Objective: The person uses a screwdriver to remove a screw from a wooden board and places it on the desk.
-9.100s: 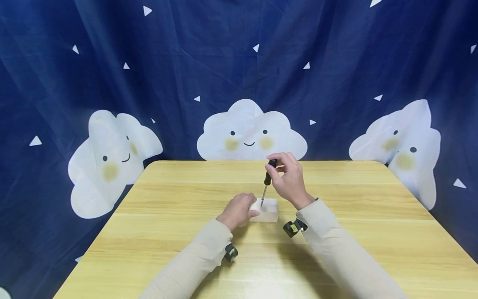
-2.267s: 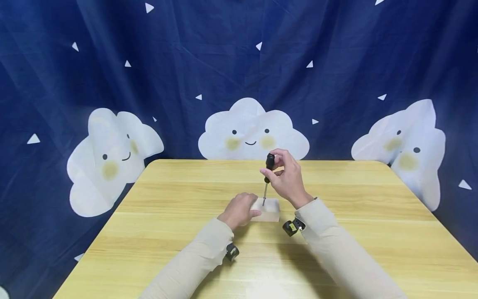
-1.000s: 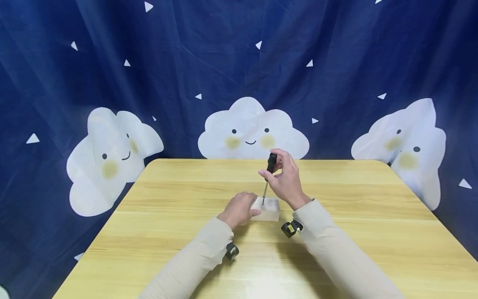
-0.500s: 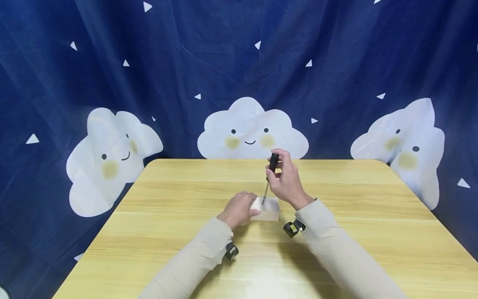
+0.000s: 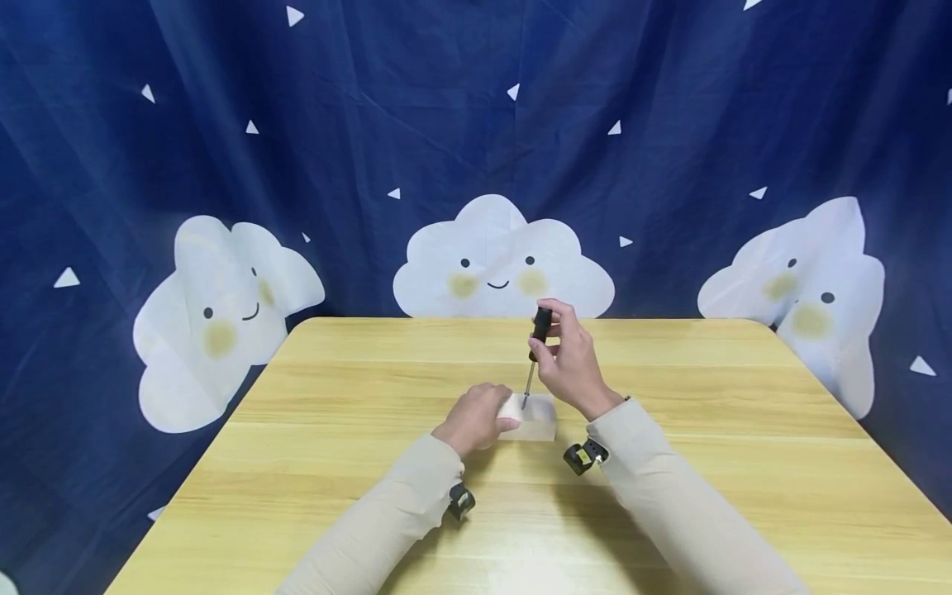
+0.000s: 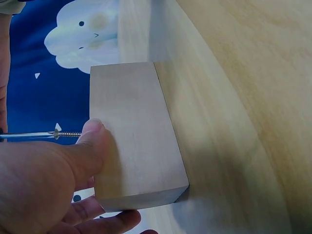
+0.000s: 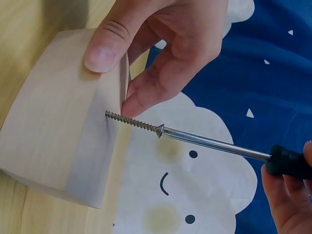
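In the head view a pale wooden block (image 5: 539,428) lies on the table, and my left hand (image 5: 474,417) grips its left end. The left thumb presses the near face in the left wrist view, with other fingers round the end. A threaded screw (image 7: 134,122) stands out of the block's top face, most of its thread exposed. Against its head sits the tip of a screwdriver (image 7: 214,142), with a steel shaft and black handle. My right hand (image 5: 574,364) holds that handle between thumb and fingers above the block; the tool leans slightly right.
The light wood-grain table (image 5: 357,372) extends around both hands. A dark blue curtain (image 5: 476,124) with white clouds and triangles hangs behind its far edge. Small black cameras (image 5: 586,454) are strapped to both wrists.
My right thumb and fingers have shifted on the screwdriver handle, the thumb closing back onto it since a second ago. The handle's tilt varies slightly. My left hand and the block stay in place.
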A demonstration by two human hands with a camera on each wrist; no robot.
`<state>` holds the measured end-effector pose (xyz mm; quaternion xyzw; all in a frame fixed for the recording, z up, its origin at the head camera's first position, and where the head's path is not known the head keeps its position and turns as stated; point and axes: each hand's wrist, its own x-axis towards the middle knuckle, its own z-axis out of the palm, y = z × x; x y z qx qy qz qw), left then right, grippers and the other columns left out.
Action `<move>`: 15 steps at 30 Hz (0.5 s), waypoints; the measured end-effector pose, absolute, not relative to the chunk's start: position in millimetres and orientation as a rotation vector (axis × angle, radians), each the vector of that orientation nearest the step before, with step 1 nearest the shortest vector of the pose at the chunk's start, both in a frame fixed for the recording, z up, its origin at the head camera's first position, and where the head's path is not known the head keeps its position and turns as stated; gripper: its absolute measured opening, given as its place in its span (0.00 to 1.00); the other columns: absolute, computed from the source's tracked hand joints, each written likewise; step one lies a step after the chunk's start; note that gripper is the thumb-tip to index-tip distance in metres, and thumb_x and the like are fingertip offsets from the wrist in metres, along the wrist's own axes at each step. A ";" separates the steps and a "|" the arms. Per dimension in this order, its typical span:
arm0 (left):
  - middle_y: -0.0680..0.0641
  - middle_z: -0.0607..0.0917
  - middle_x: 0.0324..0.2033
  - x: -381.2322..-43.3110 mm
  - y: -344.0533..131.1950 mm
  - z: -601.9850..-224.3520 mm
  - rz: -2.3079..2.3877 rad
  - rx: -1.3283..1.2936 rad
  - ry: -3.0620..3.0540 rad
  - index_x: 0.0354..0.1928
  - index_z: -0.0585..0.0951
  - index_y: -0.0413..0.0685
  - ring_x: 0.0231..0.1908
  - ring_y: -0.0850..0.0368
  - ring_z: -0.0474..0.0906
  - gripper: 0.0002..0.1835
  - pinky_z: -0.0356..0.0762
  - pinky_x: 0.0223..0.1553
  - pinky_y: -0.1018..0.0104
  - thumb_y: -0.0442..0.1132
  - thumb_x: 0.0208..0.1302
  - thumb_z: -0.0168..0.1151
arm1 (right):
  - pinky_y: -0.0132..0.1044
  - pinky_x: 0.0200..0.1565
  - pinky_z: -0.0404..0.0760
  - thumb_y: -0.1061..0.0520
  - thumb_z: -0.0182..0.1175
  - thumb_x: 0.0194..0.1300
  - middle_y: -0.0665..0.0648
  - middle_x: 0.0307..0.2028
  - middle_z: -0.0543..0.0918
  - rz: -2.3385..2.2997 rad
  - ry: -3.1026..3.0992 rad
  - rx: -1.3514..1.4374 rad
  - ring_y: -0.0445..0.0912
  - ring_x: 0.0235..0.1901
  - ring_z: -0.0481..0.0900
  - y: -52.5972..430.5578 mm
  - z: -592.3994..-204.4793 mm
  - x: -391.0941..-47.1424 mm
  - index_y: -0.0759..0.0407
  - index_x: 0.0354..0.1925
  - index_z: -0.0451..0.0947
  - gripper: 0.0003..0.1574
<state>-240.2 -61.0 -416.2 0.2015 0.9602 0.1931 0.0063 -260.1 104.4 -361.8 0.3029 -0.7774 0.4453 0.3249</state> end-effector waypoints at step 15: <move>0.43 0.83 0.46 -242.0 -61.3 -418.1 0.590 0.620 3.004 0.58 0.78 0.40 0.42 0.52 0.78 0.27 0.78 0.46 0.60 0.48 0.60 0.68 | 0.37 0.33 0.85 0.78 0.58 0.59 0.69 0.45 0.79 1.209 -2.043 0.841 0.55 0.35 0.83 103.2 -360.4 -259.0 0.64 0.61 0.59 0.35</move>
